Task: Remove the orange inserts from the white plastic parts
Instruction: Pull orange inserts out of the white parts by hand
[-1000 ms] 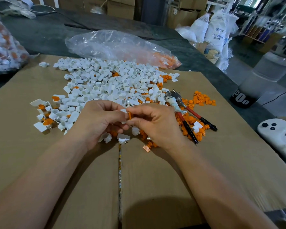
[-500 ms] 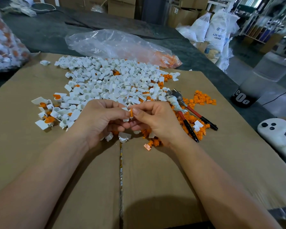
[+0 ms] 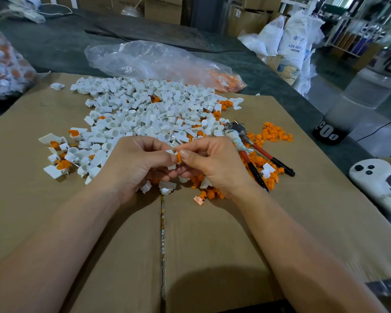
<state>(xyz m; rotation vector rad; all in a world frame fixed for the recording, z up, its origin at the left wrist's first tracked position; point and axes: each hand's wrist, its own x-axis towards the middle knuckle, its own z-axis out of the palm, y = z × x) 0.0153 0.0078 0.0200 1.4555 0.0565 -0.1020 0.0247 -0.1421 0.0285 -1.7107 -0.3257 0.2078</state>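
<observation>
Remote op here, on the head cam feed. The left hand (image 3: 133, 164) has its fingers curled round one small white plastic part (image 3: 171, 166). The right hand (image 3: 215, 163) pinches the orange insert (image 3: 179, 157) poking out of it between thumb and forefinger. So both grips are tight on something, nothing slack. The pair sits dead centre, just above the brown cardboard sheet (image 3: 212, 233), w/ the hands touching.

Handling, imo: these look feather-light, stiff moulded plastic, smooth and prob a bit slippery. The insert shows only a thin edge, so I'd grab it low, right where it enters the white body. Brace the white bit by its flat sides and pull straight. Twisting might snap it, can't say for sure.

Containers: at 12 o'clock, past the big heap of white plastic pieces (image 3: 149, 114), lies a clear plastic bag (image 3: 149, 59). It's mostly flat, w/ orange bits bunched in its right end. At 10 o'clock, on the frame edge, there's a second see-through bag (image 3: 5, 68) stuffed w/ white and orange pieces, too blurry for more.

Loose pulled orange pieces (image 3: 277, 133) are piled at 2-3 o'clock, around the red-and-black-handled pliers (image 3: 253, 168). A few white ones at 9 o'clock still have orange in them.
</observation>
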